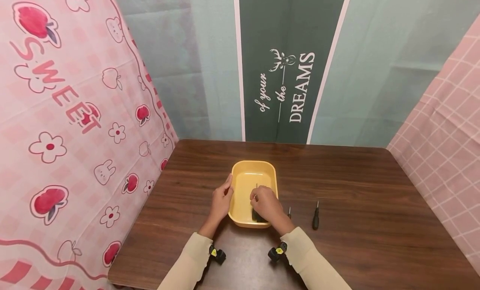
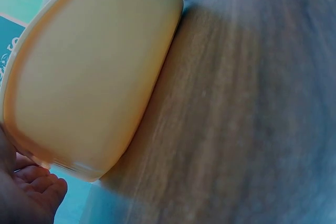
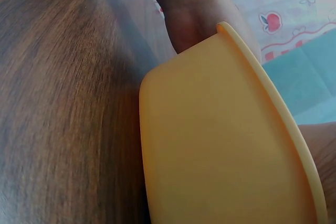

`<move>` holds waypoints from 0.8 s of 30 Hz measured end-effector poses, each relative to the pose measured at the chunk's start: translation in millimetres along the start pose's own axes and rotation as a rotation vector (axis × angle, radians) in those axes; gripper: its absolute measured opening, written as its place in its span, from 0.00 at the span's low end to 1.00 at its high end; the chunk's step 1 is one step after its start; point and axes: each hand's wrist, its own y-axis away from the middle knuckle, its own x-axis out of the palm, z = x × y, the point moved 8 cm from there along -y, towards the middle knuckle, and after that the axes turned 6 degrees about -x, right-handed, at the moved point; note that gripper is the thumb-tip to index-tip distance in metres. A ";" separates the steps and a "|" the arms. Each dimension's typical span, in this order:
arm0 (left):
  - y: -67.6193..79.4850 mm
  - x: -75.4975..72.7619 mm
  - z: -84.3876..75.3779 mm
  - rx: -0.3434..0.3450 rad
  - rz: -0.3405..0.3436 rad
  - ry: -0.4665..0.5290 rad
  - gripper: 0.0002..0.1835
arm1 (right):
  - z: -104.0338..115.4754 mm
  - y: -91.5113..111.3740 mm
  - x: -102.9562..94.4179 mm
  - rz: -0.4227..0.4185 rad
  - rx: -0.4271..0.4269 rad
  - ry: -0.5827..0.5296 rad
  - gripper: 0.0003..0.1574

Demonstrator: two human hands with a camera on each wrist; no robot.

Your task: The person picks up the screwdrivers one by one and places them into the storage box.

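Observation:
A yellow plastic bin [image 1: 243, 186] stands on the table. My left hand [image 1: 222, 200] grips its left wall near the rim; in the left wrist view, curled fingers [image 2: 44, 184] show beside the outer wall. My right hand [image 1: 267, 202] reaches inside over the right half, fingers curled about a screwdriver [image 1: 256, 185]. Its thin shaft tip shows beyond the fingers, but the hand covers the middle. Dark handle shapes [image 1: 258, 216] lie below that hand, at the near end of the bin. The bin's wall hides the right fingers in the right wrist view.
To the right of the bin lies a black-handled screwdriver [image 1: 316, 219]. Another screwdriver [image 1: 289, 211] is partly hidden by my right wrist. The brown wooden table [image 1: 360, 186] meets a patterned pink cloth [image 1: 86, 156] on the left and a green curtain [image 1: 277, 73] behind.

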 end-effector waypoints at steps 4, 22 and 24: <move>4.6 -2.6 -19.4 0.020 0.017 0.011 0.21 | 1.0 -1.3 1.5 0.013 -0.007 0.015 0.06; 10.9 -7.1 -40.4 0.027 0.043 -0.001 0.21 | 4.0 -4.4 5.7 0.039 -0.016 0.015 0.09; 10.6 -7.2 -40.5 0.027 0.042 0.003 0.21 | 4.2 -4.9 6.9 0.050 -0.019 0.011 0.09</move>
